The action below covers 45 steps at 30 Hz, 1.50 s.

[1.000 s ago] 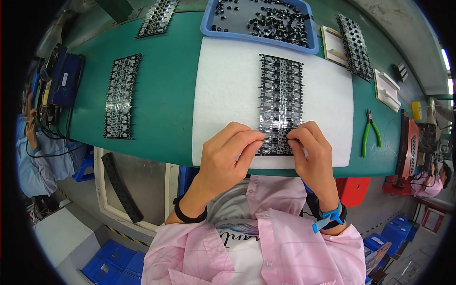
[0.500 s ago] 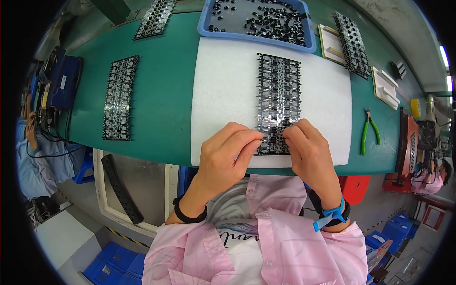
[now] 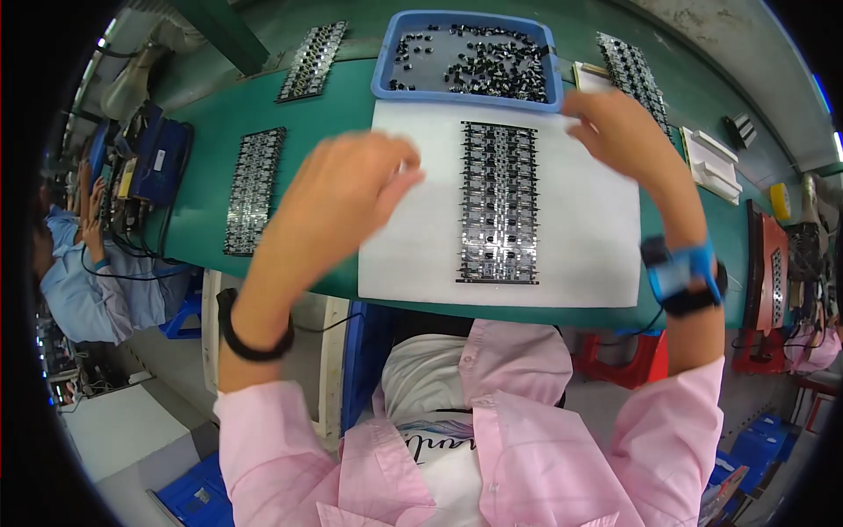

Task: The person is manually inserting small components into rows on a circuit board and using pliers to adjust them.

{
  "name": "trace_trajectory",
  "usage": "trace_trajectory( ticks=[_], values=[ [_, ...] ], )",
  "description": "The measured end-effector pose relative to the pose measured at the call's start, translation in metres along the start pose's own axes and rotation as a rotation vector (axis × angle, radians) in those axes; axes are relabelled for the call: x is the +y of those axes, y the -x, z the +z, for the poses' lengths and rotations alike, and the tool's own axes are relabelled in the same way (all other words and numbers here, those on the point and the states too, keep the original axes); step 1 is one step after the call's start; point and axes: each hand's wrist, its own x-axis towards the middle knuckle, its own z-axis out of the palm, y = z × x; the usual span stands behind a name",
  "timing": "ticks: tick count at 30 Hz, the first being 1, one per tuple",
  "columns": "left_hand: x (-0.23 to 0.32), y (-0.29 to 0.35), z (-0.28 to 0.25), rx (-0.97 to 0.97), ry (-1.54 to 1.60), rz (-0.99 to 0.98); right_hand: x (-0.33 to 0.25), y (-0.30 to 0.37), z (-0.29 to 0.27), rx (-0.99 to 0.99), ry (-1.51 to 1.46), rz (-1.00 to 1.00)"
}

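Observation:
A panel of small circuit boards [image 3: 499, 202] lies lengthwise on a white foam sheet [image 3: 588, 237], with neither hand touching it. My left hand [image 3: 347, 184], somewhat blurred, is raised left of the panel over the sheet's left edge. Its thumb and forefinger are apart, and nothing shows between them. My right hand [image 3: 625, 132] is up near the front right corner of a blue tray [image 3: 465, 95], its thumb and forefinger also apart and nothing visible in them. Inside the tray lie many small black components [image 3: 500, 66].
More board panels lie at left [image 3: 255, 189], far left [image 3: 313, 61] and far right [image 3: 632, 75] on the green table [image 3: 338, 114]. White fixtures [image 3: 709, 165] and a dark red case [image 3: 766, 263] are at right. A co-worker in blue [image 3: 92, 281] sits at left.
Both hands have left the lower end of the panel. The left moved up and leftward, the right up and rightward toward the tray's corner. The whole view has shifted slightly.

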Motion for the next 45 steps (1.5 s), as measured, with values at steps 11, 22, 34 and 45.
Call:
trace_trajectory(
  ticks=[11, 22, 34, 45],
  values=[
    [-0.045, -0.159, 0.062, -0.204, -0.049, -0.165, -0.022, -0.093, 0.044, -0.050, -0.125, 0.261],
    [-0.045, -0.159, 0.065, 0.049, -0.004, -0.198, -0.001, -0.105, 0.062, 0.196, -0.452, 0.244],
    [-0.047, -0.152, 0.065, 0.139, 0.111, -0.007, -0.005, -0.028, 0.001, 0.322, -0.729, 0.186],
    [0.018, 0.001, 0.039, 0.114, 0.522, 0.010, -0.086, 0.123, 0.025, 0.154, -1.000, 0.228]
  ],
)
